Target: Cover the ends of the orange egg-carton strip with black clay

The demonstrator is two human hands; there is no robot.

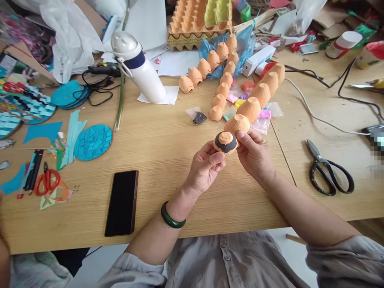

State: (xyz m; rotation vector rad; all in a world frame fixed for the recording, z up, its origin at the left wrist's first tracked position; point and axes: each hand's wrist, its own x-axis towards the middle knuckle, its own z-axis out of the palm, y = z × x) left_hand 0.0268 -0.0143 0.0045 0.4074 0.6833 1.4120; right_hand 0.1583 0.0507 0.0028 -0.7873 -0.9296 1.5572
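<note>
Both my hands hold the near end of an orange chain of egg-carton cups [255,102] that runs up and to the right over the wooden table [156,140]. My left hand [205,168], with a green bangle on its wrist, pinches the end cup [225,142], which has a ring of black clay around its orange top. My right hand [253,154] grips the same cup and the one behind it, with fingers closed. The far end of the chain rests on the table.
Two more rows of orange cups [220,74] lie behind, near coloured clay packets [235,104] and an egg tray [196,24]. A white bottle [139,66], a black phone [122,203], black scissors [328,174], red scissors [46,182], teal paper discs [93,142] and cables [315,114] lie about.
</note>
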